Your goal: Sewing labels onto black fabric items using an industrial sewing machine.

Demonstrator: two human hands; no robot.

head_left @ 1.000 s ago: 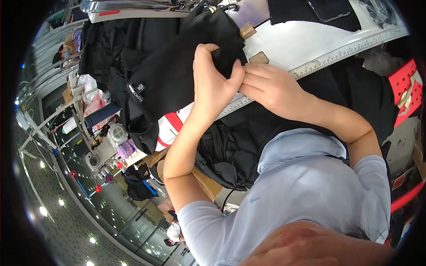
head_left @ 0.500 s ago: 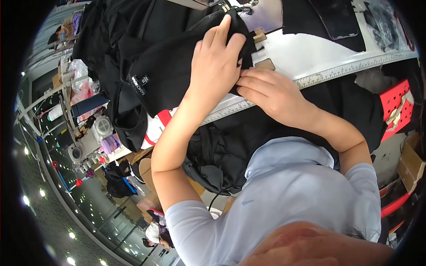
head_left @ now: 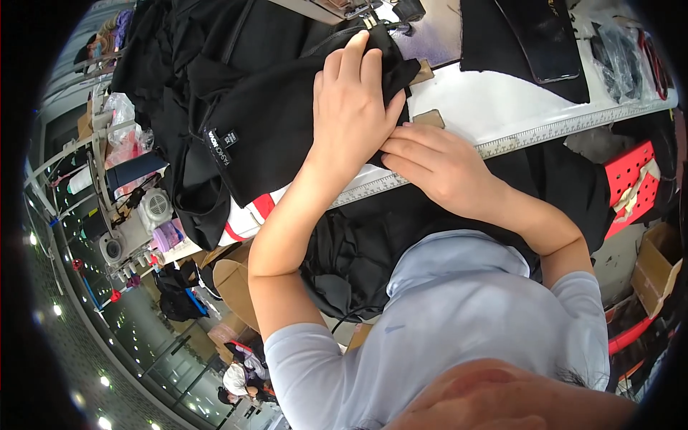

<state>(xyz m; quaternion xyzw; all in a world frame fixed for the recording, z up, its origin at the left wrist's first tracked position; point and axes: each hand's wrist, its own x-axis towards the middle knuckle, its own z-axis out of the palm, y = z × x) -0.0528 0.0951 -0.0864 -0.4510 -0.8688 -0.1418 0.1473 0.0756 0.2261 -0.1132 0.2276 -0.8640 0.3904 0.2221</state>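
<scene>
A black garment (head_left: 272, 136) lies spread over the white table, its far edge running beneath the presser foot (head_left: 370, 23) of a sewing machine (head_left: 315, 8). My left hand (head_left: 351, 104) rests on the cloth with fingers extended. Its longest fingertip is close to the presser foot, and its thumb points out to the right. Beside the left wrist, my right hand (head_left: 441, 163) has its fingers together at the garment's near right edge; the fingertips seem to pinch the cloth, partly hidden by the left hand. A small black label (head_left: 218, 147) shows on the garment's left part.
A long ruler (head_left: 530, 137) runs along the table's near edge. A dark phone (head_left: 541, 43) lies on black cloth at the far right, beside a clear plastic bag (head_left: 620, 61). A red perforated panel (head_left: 631, 186) stands right. More black fabric (head_left: 344, 251) bunches near my lap.
My left index finger has straightened from a bend, and the left thumb has spread outward. My right hand stays at the cloth's edge. The whole view has shifted slightly.
</scene>
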